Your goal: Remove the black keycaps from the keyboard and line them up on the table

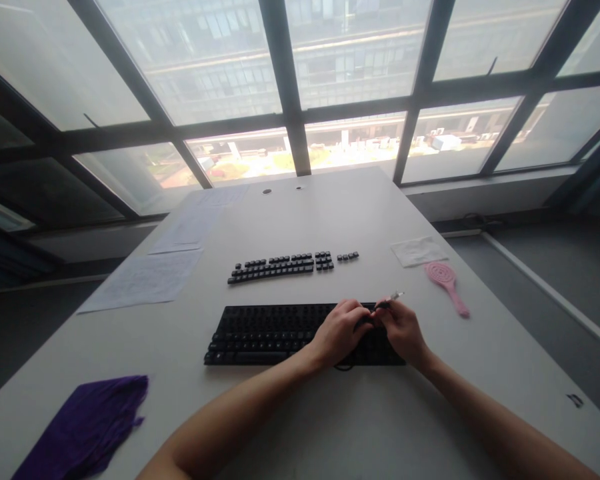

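Head view onto a white table (pixel 305 427), with right hand (pixel 401 330) pinching a slim dark item (pixel 383 305) with a pale tip and left hand (pixel 339 330) curled just beside it, impossible to tell if holding anything, both over the right part of a black keyboard (pixel 260 337). With loose black keycaps (pixel 280 269) set out in rows beyond the far edge of the keyboard. With a pink paddle-shaped object (pixel 443 277) and a white sheet (pixel 419 252) on the right, papers (pixel 145 280) on the left and a purple cloth (pixel 90 423) near left.

Black keyboard (pixel 265 347) flat, upper rows uncapped; loose keycaps (pixel 275 273) beyond, 3 rows; held metal-tipped item (pixel 396 295) tilted.
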Demonstrator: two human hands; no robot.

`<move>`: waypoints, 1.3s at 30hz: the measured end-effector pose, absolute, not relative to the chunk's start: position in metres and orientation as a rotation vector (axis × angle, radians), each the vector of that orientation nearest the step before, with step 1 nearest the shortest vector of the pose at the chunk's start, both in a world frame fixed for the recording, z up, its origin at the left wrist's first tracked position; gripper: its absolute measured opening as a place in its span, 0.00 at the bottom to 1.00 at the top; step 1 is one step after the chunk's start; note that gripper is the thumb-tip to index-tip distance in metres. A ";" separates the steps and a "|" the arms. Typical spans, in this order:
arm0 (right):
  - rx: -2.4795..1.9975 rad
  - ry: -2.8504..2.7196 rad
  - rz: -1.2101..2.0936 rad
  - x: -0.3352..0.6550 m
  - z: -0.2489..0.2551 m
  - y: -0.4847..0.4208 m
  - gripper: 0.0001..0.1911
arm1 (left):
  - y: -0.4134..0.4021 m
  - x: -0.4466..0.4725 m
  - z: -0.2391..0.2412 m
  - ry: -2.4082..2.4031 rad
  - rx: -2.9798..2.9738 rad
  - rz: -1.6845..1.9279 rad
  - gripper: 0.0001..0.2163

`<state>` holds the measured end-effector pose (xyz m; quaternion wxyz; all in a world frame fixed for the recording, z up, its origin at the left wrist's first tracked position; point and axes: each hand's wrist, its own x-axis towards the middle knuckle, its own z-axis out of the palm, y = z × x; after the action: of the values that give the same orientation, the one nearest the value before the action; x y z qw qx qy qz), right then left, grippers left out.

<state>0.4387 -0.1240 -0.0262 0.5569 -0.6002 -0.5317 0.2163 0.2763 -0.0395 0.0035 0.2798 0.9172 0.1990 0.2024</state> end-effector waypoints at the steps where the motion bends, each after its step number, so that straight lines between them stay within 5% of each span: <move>1: -1.430 -1.210 0.542 0.439 -0.027 -0.124 0.09 | -0.040 0.276 0.004 0.526 2.444 0.555 0.05; 22: -1.431 -1.076 0.554 0.433 -0.018 -0.121 0.13 | -0.045 0.274 0.010 0.436 2.555 0.776 0.05; 39: -1.416 -1.100 0.575 0.436 -0.025 -0.120 0.15 | 0.082 0.311 -0.004 0.782 2.758 0.626 0.03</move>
<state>0.4362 -0.1200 -0.0250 0.5885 -0.6079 -0.4723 0.2471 0.3106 0.0825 -0.0042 0.1034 0.9349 0.2649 0.2121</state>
